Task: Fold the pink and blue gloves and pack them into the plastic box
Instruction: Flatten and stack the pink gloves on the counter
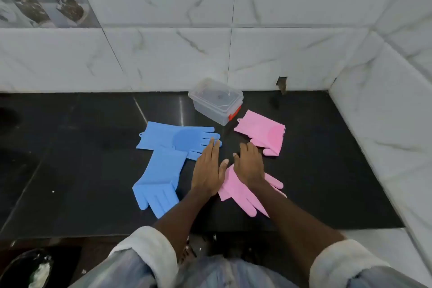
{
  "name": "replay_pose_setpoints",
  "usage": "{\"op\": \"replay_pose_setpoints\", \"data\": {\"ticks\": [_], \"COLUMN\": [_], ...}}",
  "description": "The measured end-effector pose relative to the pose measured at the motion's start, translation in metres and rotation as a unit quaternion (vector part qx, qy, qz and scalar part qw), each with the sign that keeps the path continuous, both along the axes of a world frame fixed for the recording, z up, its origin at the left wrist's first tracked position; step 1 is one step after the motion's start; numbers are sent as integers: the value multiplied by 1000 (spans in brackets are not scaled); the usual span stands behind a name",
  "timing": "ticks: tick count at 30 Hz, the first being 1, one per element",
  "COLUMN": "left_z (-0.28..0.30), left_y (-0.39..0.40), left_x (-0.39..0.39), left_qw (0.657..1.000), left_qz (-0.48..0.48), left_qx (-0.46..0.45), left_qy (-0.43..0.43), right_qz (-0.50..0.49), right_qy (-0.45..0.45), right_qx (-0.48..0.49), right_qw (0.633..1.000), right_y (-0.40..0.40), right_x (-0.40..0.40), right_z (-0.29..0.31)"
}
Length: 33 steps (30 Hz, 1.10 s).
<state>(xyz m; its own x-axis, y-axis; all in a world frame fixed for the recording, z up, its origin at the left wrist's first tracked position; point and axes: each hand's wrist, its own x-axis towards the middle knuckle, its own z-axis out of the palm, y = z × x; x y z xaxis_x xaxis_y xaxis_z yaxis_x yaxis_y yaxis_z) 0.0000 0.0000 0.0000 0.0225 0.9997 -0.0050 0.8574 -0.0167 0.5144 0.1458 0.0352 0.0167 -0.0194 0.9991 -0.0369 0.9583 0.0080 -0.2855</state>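
Observation:
Two blue gloves lie on the black counter: one (177,139) flat with its fingers pointing right, the other (159,182) overlapping its cuff and pointing its fingers toward me. One pink glove (263,132) lies folded near the clear plastic box (216,103), whose lid is on and shows a red clasp. The second pink glove (236,190) lies partly under my right hand (249,163). My left hand (208,168) rests flat, palm down, its fingertips touching the fingers of the flat blue glove. Both hands hold nothing.
The black counter (81,159) meets white marble wall tiles behind and on the right. A small hole (281,83) breaks the wall's base at the back right. A dark dish (30,269) with white residue sits at the lower left, below the counter edge.

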Motion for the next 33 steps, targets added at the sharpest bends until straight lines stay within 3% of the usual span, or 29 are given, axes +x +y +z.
{"op": "replay_pose_setpoints", "data": {"ticks": [3,10,15,17,20,23,25,27,29,30,32,33], "left_z": [-7,-26,-23,-19,-8,-1,-1,4,7,9,20,25], "left_y": [-10,-39,-47,-52,-51,-29,-20,-15,-21,-17,-8,-6], "left_x": [0,-2,1,3,12,19,21,16,6,3,3,4], "left_qw": [1000,994,978,971,962,979,984,976,952,929,857,813], "left_qz": [-15,-104,-195,-199,-130,-70,-20,-2,19,37,112,170], "left_qx": [1,36,49,29,-58,-147,-123,-42,-20,-54,-133,-158], "left_qy": [-4,3,-53,-131,-234,-125,-127,-212,-305,-365,-485,-534], "right_qz": [-66,-115,-159,-235,-345,-371,-371,-355,-324,-300,-224,-168], "right_qy": [79,1,181,304,490,620,650,656,630,592,461,405], "right_qx": [3,-107,-195,-206,-266,-306,-295,-286,-286,-274,-209,-183], "right_qw": [995,988,951,900,755,620,594,601,646,696,833,880], "right_y": [-6,-8,8,17,28,28,28,29,27,26,23,21], "right_x": [8,12,25,29,34,31,30,33,37,39,47,50], "right_z": [-7,-13,-8,-2,13,26,30,31,30,28,20,17]}}
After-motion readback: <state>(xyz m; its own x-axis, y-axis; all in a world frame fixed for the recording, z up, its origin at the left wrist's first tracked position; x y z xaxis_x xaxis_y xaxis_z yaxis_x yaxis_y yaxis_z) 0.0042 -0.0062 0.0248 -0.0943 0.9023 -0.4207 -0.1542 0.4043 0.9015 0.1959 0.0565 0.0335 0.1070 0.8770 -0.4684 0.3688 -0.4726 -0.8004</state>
